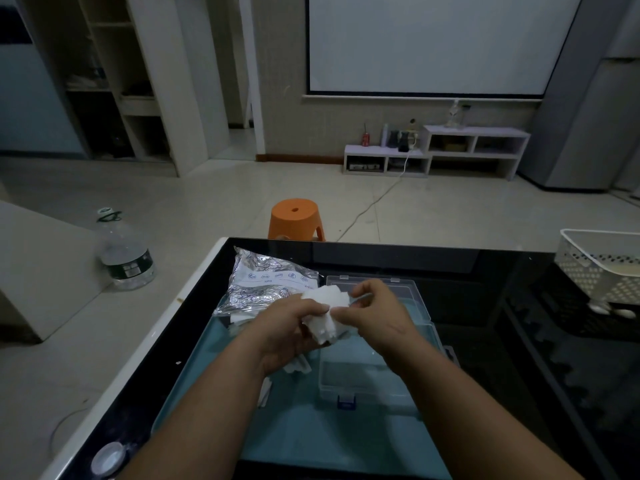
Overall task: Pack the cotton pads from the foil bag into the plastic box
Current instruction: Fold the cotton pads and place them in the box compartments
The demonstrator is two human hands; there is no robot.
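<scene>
In the centre of the frame we see the plastic box (360,382) lying open on the glossy black table (491,358). It is clear and rectangular, with its long axis running left to right. Its lid (412,289) is folded back toward the top of the frame, and a blue latch (346,402) faces the bottom edge. Our hands hide part of the box's inside, so we cannot tell what it holds.

Just left of the box sits the foil bag (263,282), silvery and crumpled, with its mouth turned toward the lower part of the frame. White pads show at the opening.

Above the box's left end we hold a stack of cotton pads (329,301). They are soft, white and squarish, and the stack's long axis runs roughly up and down the frame. The left hand (289,332) curls around the stack from below and from the left. The right hand (375,315) pinches its upper right edge between thumb and fingers.

A few loose pads (298,367) lie on the table under the left wrist. At the right edge stands a white perforated basket (588,271), and we cannot make out its contents.
</scene>
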